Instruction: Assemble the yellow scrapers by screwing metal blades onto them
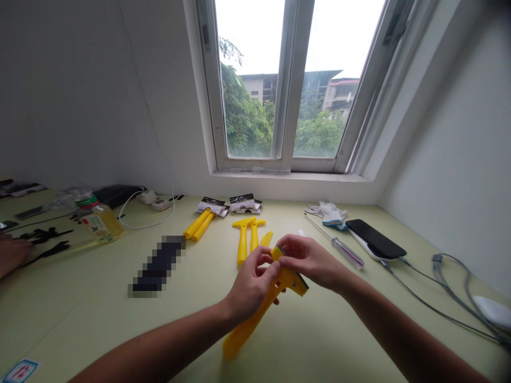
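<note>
A yellow scraper (246, 331) with a long handle and a wide head is held over the table, tilted with the handle pointing toward me. My left hand (248, 287) is closed around it just below the head. With thumb and fingers, my right hand (309, 258) grips the head's upper corner. A dark strip runs along the head's edge, and a screw shows near its lower end. Just beyond my hands lie two more yellow scrapers (242, 242) and a small yellow piece (266, 238), partly hidden.
Farther back are yellow handles (198, 224) with packaging cards (241, 202). To the right lie a screwdriver (339, 246), a glove (329, 213), a phone (375, 238) and cables (431, 314). A drink bottle (99, 221) and another person's hand (14, 252) are at left.
</note>
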`<act>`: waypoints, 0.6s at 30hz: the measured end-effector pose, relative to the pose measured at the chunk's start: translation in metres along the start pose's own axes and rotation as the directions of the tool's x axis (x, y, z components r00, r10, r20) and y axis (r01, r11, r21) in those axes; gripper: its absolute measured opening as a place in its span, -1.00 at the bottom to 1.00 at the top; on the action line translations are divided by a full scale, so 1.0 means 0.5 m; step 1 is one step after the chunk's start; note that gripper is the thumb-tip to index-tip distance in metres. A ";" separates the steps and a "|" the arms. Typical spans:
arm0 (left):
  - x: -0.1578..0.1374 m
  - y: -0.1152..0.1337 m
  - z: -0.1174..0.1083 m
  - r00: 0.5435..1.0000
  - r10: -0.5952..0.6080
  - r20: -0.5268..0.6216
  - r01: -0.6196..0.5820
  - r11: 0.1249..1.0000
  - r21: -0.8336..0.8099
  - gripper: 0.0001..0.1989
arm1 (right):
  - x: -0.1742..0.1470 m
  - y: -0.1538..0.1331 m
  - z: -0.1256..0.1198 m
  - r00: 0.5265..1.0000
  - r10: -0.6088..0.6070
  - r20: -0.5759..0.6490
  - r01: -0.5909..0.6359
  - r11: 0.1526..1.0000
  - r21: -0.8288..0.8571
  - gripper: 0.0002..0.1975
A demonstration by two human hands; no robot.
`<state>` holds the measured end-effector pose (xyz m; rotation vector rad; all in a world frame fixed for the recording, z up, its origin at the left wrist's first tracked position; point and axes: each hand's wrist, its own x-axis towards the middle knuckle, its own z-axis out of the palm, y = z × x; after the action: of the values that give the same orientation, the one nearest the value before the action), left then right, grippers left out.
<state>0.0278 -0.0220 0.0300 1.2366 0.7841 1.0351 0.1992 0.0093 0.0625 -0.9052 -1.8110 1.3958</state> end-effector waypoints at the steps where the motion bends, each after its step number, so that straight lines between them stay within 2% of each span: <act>1: 0.000 0.001 0.000 1.000 -0.003 0.005 0.003 1.000 -0.014 -0.68 | 0.000 -0.001 0.000 1.000 0.002 0.004 -0.002 1.000 0.024 -0.70; 5: 0.003 0.000 -0.002 0.998 -0.024 0.054 0.029 0.995 -0.091 -0.69 | -0.003 -0.004 0.001 1.000 0.009 0.022 -0.012 0.994 0.110 -0.67; 10: 0.008 0.002 -0.006 0.997 -0.029 0.077 0.037 0.993 -0.108 -0.69 | -0.007 -0.013 0.001 1.000 0.019 0.018 -0.020 0.995 0.098 -0.68; 16: 0.002 0.015 -0.005 0.998 0.002 0.060 -0.001 1.000 -0.025 -0.68 | -0.008 -0.032 -0.005 0.994 -0.009 -0.113 -0.003 0.995 -0.102 -0.74; 18: -0.001 0.016 -0.003 0.999 0.002 0.054 -0.003 1.000 0.008 -0.67 | -0.010 -0.037 -0.008 0.993 -0.005 -0.121 -0.014 0.988 -0.157 -0.75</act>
<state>0.0245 -0.0219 0.0376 1.2676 0.7463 0.9977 0.2029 0.0039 0.0810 -1.0525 -1.8465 1.1864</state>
